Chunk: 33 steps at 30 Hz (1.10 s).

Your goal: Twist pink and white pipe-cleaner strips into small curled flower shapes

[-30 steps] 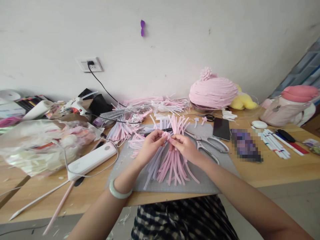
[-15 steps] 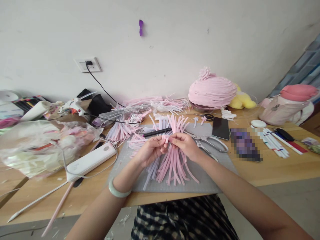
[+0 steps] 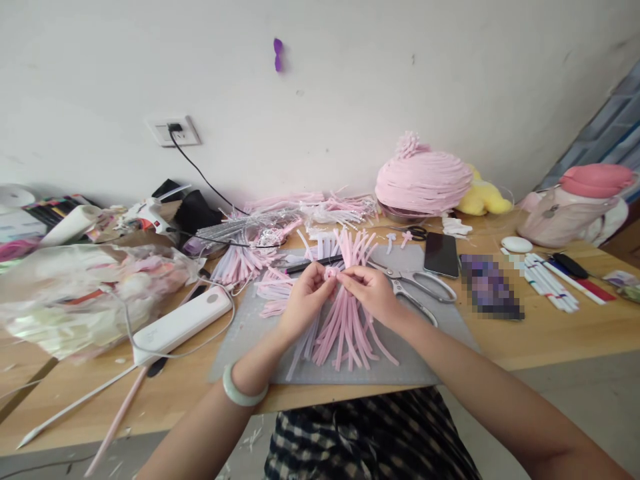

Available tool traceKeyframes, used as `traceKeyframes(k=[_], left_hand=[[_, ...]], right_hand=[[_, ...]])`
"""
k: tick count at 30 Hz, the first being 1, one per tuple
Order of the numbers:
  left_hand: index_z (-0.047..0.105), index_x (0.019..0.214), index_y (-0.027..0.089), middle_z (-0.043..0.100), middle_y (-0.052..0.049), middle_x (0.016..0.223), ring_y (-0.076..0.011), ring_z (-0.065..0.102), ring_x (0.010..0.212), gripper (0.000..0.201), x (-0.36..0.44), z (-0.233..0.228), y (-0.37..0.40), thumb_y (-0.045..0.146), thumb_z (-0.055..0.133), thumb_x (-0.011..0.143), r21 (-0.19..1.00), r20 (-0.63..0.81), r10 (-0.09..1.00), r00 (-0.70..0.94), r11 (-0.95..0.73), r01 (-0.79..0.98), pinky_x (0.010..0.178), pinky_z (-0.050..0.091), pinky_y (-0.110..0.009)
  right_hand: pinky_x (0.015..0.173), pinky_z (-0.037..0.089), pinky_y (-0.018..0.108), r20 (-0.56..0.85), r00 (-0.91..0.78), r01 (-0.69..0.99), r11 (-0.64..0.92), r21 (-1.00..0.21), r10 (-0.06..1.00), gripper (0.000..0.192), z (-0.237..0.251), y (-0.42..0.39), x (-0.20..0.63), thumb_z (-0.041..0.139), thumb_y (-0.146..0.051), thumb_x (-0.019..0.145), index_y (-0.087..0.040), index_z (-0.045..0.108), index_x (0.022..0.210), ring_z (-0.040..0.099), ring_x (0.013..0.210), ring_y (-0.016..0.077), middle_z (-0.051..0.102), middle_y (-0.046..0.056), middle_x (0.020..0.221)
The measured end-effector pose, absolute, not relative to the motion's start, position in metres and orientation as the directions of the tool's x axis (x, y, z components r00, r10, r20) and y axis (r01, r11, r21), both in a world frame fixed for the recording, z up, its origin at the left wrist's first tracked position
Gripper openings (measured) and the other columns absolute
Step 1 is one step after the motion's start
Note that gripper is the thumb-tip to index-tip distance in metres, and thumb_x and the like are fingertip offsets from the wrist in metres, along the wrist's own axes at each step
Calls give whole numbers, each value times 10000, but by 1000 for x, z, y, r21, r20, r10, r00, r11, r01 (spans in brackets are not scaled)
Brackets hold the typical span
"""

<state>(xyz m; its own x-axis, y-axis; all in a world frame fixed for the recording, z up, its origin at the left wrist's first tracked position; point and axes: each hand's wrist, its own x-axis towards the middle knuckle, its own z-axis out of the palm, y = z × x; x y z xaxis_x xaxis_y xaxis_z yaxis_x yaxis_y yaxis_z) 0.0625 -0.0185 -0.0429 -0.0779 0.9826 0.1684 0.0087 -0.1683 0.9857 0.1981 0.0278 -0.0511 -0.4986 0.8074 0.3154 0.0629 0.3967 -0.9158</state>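
Pink curl (image 3: pixel 331 272), a small rolled bit of soft strip, sits pinched between the fingertips of both your hands, held up just above the grey mat (image 3: pixel 425 353) at the middle of the table (image 3: pixel 550 340). Your left hand (image 3: pixel 305 300) closes thumb and forefinger on its left side, and your right hand (image 3: pixel 373 293) presses on the other side, so each grip is pressed together on the curl; holding it from two sides likely keeps the roll from springing open.

Directly beneath lies a fanned heap of pink strips (image 3: pixel 345 320), long, thin and limp, with a matte, foam-like look, spread where either hand can reach one. Steel scissors (image 3: pixel 420 287) rest on the mat just beside your right hand, blades shut. A dark phone (image 3: pixel 441 255) lies flat behind them. To the left, a white power bank (image 3: pixel 183 323) trails its cable, near a crinkled clear plastic bag (image 3: pixel 85 293). Against the wall stands a pink layered dome (image 3: pixel 424 181), ribbed with wound strips.
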Motion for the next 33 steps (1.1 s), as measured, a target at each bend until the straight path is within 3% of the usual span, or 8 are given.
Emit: traceKeyframes(k=[7,14,22,28,33], left_hand=[[504,656,157,454,48,514,-84,405,509,240,49,-30,-18,374,556,745,984,123,992,-1,-122,129,545,328,-217],[487,659,157,411,48,546,-70,332,488,279,53,-42,-18,412,579,724,987,127,991,33,-123,-99,494,268,-208],[493,585,165,435,33,518,-96,389,518,293,52,-31,-20,400,532,757,979,166,986,3,-166,118,528,315,-221],[490,581,156,395,54,496,-71,336,466,294,53,-36,-19,401,604,696,990,141,990,-1,-141,-13,480,272,-209],[493,583,156,453,36,488,-85,389,475,337,47,-44,-12,439,515,766,993,120,993,-19,-119,22,516,305,-225]], right_hand=[[512,292,222,287,-543,48,371,-927,789,243,-45,31,200,518,-335,767,-150,573,621,360,521,84,418,-31,534],[516,292,228,222,-574,-105,198,-975,788,236,-50,30,197,521,-321,755,-150,560,598,368,498,80,412,-42,502],[527,313,230,317,-571,64,426,-902,757,260,-46,27,200,497,-354,788,-156,620,672,401,541,103,487,-10,571],[511,317,224,251,-610,44,349,-936,752,277,-48,27,198,490,-371,796,-152,581,652,398,516,94,444,-27,534],[592,354,238,235,-599,19,306,-952,766,266,-54,37,195,492,-372,788,-161,546,634,454,573,107,493,-20,577]])
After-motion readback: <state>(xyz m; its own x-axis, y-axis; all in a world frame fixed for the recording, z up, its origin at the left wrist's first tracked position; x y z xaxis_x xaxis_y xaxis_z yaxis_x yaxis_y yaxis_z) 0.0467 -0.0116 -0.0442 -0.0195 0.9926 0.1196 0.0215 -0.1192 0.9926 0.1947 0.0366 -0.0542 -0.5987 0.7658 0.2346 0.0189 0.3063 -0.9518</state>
